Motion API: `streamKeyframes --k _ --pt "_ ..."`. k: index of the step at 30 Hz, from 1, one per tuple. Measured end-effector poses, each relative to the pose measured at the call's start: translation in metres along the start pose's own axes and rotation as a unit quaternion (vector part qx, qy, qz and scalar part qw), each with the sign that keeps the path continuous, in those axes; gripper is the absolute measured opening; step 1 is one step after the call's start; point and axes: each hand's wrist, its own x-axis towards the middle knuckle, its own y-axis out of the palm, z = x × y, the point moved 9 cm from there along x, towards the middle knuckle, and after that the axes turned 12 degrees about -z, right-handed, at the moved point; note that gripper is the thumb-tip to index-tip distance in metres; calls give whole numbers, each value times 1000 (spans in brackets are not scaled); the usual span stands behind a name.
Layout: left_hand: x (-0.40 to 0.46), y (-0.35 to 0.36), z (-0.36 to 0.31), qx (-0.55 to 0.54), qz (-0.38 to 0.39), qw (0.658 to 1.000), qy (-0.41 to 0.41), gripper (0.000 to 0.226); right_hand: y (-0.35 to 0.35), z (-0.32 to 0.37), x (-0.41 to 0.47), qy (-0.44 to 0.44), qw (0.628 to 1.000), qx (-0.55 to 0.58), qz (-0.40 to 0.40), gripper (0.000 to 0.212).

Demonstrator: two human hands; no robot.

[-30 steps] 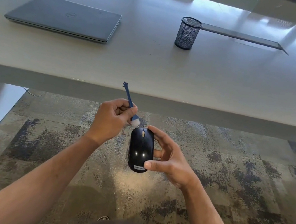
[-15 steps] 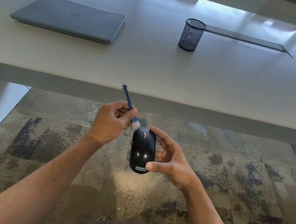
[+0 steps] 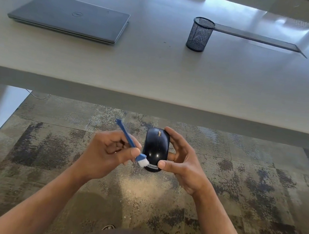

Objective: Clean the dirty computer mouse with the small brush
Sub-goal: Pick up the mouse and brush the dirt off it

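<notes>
**Brush at the near end of the mouse**

Your left hand (image 3: pixel 112 153) pinches the blue brush (image 3: pixel 132 147) by its handle, and the white bristles touch the mouse (image 3: pixel 156 149) at its near left edge, beside the logo. Your right hand (image 3: pixel 180 161) holds the mouse in the air above the carpet (image 3: pixel 240 181), thumb at the near end and fingers curled around the far side. This grip looks light, so a hard stroke could push the mouse out and drop it.
</notes>
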Motion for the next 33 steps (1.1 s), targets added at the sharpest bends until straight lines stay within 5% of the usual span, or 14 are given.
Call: streamKeyframes --k 25,33 --pt "47 -19 17 119 -191 973 -56 7 1 -5 -4 2 1000 -21 2 94" --pt "19 16 -18 106 -63 992 -3 10 3 -3 0 0 1000 -22 -2 94"
